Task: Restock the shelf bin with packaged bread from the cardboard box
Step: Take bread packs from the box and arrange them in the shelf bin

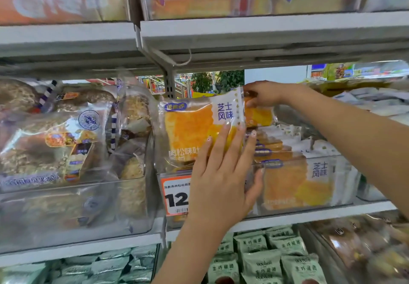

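Head view, starting from the left: well left of the grip sits a clear bin (73, 195) of dark, seeded loaves, apart from the work. Next comes the bread packet (199, 129) in hand, an orange-crumbed loaf in a clear wrapper with a white label, standing upright at the front of the shelf bin (327, 197). The left hand (223, 177) lies flat against its face with fingers spread, pressing rather than closing round it. Just below that palm is an orange price tag (174, 195) on the bin front. Up and to the right, the right hand (263, 94) pinches the packet's top right corner between fingers and thumb. Behind and right of both hands, the bin already holds a row of like packets (296, 179), stacked and leaning, so the restocking looks well along. Room seems left at the front left, where this packet is going in. The cardboard box is out of sight, so how much bread is left cannot be told.
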{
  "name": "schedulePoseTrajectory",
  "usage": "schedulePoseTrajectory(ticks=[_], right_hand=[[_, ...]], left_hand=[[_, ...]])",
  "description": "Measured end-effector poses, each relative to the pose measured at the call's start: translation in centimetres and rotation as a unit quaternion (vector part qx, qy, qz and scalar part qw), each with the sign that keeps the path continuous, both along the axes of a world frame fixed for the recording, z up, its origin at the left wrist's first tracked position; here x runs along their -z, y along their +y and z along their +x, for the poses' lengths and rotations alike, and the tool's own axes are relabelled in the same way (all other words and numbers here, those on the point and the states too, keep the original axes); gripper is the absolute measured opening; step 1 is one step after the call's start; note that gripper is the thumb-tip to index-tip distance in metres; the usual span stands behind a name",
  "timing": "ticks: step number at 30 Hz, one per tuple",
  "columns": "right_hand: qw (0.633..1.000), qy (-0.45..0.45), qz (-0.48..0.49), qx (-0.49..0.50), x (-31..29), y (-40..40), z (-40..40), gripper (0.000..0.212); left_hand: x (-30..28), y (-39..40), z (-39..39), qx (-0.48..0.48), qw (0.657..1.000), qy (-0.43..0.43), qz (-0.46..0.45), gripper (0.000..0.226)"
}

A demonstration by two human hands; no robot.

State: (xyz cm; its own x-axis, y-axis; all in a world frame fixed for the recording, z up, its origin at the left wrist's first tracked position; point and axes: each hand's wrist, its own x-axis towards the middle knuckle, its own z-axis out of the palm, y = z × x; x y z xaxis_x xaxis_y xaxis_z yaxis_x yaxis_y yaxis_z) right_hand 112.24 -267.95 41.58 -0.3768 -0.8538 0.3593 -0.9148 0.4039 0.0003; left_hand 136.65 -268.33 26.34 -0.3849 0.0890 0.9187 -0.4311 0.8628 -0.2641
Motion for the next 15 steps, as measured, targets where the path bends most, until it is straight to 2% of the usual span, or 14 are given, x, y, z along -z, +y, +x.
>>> schedulePoseTrajectory(ticks=[5,10,15], right_hand=[[0.997,0.041,-0.053,0.039,1.2,0.3,-0.6,0.058],[0.994,0.056,-0.013,0.093,1.1,2.2,0.7,0.05],[0.991,0.03,-0.114,0.067,1.1,6.8,5.4,0.049]], left_hand=[[-0.1,0.1,0.0,0.0,1.0,-0.006,0.002,0.05],[-0.1,0.0,0.3,0.017,1.0,-0.01,0.014,0.051],[-0.5,0.6,0.8,0.045,0.997,-0.035,0.05,0.051]])
